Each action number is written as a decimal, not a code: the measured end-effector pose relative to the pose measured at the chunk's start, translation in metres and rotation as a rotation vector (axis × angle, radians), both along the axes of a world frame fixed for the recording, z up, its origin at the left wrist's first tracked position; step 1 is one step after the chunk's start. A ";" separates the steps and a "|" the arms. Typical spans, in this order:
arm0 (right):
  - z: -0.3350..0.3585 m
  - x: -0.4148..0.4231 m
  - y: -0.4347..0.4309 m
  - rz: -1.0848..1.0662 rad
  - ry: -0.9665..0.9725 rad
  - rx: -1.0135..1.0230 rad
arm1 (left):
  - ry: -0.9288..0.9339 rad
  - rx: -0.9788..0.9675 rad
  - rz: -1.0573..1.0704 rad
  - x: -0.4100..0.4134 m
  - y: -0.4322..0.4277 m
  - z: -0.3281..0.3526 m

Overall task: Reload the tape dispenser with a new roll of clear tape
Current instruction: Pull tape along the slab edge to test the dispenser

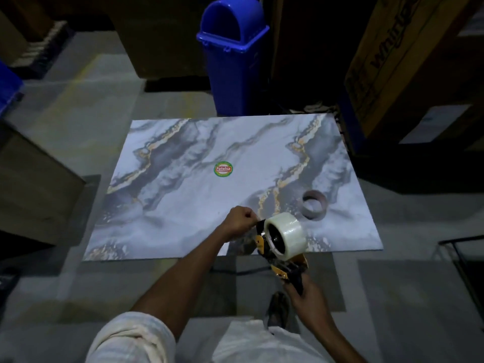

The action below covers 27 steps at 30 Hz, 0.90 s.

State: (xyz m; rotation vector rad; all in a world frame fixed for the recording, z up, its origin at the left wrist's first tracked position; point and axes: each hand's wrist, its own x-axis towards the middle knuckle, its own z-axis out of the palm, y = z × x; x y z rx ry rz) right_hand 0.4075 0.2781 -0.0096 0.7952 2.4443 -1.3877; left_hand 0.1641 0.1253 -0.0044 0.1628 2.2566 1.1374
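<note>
Right grip (309, 294): dispenser (284, 271), 1 roll (288, 237) mounted | left grip (239, 221): pinching, perhaps tape (258, 221) | bin (233, 61) contents hidden

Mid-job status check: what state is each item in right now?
Tape dispenser: held by its handle, roll mounted.
Clear tape roll: full, seated on the dispenser.
Empty core: lying on the table, apart.
Left hand: pinching the roll's loose end.
Right hand: gripping the handle.
Blue bin: upright, lid shut.

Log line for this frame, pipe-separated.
clear roll mounted on dispenser | left hand pinches tape end | right hand grips dispenser handle | empty core on table
</note>
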 end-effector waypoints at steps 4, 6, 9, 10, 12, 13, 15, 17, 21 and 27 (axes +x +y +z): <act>-0.004 0.025 -0.029 -0.085 -0.001 0.050 | 0.058 -0.021 -0.154 0.010 -0.005 -0.017; -0.008 0.037 -0.043 -0.110 -0.016 0.066 | 0.086 -0.019 -0.191 0.016 -0.008 -0.027; -0.022 0.052 -0.061 -0.134 -0.052 0.130 | 0.140 -0.048 -0.255 0.028 -0.013 -0.042; -0.026 0.056 -0.065 -0.134 -0.064 0.146 | 0.154 -0.054 -0.271 0.031 -0.014 -0.046; -0.033 0.060 -0.073 -0.138 -0.080 0.169 | 0.172 -0.058 -0.286 0.034 -0.015 -0.054; -0.037 0.061 -0.077 -0.145 -0.087 0.172 | 0.177 -0.055 -0.288 0.035 -0.016 -0.057; -0.040 0.062 -0.082 -0.163 -0.101 0.179 | 0.194 -0.046 -0.297 0.036 -0.016 -0.061; -0.043 0.061 -0.083 -0.183 -0.107 0.196 | 0.211 -0.042 -0.311 0.034 -0.017 -0.059; -0.051 0.061 -0.086 -0.193 -0.138 0.203 | 0.257 -0.072 -0.365 0.031 -0.015 -0.061; -0.078 0.060 -0.091 -0.236 -0.185 0.186 | 0.292 -0.099 -0.424 0.024 -0.014 -0.065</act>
